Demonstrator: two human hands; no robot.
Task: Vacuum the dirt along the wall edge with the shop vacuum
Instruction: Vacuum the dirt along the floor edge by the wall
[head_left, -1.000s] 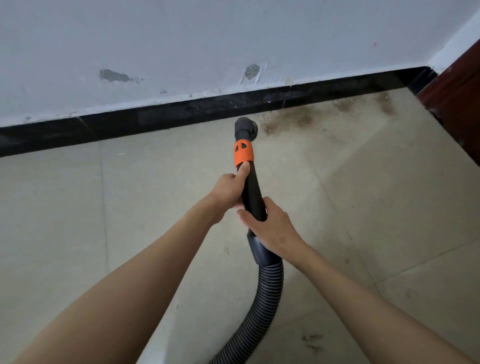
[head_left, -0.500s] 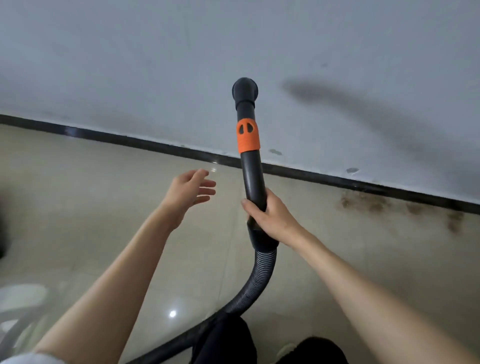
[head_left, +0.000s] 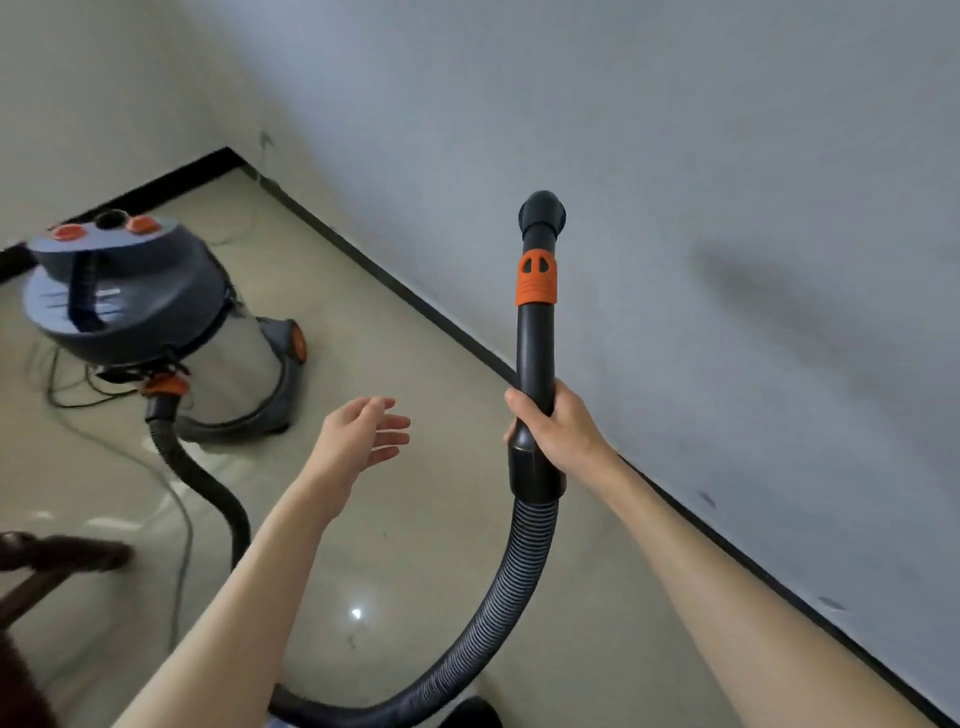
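Black plastic forms the rigid wand (head_left: 535, 358) of the vacuum hose, which is held upright and lifted off the floor, its round open nozzle (head_left: 542, 209) raised in front of the grey wall (head_left: 727, 156). An orange collar (head_left: 536, 278) is fitted round the wand just below the nozzle. The wand is gripped low down by the right hand (head_left: 558, 428), whose fingers and thumb are curled round it just above the wider cuff where the ribbed hose (head_left: 511, 597) is joined. From that cuff the hose is looped down towards the bottom edge of the view and back up to the left, where it is plugged by an orange-ringed connector (head_left: 165, 387) into the shop vacuum (head_left: 156, 317). The vacuum, a steel drum with a grey lid and orange knobs, is stood on the beige tiled floor (head_left: 415, 545) near the corner of the room, well apart from the wand. The left hand (head_left: 361, 441) is held out in the air between the vacuum and the wand with its fingers loosely spread, and nothing is held or touched by it. A black skirting strip (head_left: 441, 322) is run along the foot of the wall. Thin cables (head_left: 176, 519) are trailed over the floor beside the drum, and dark brown furniture (head_left: 47, 558), blurred, is seen at the left edge.
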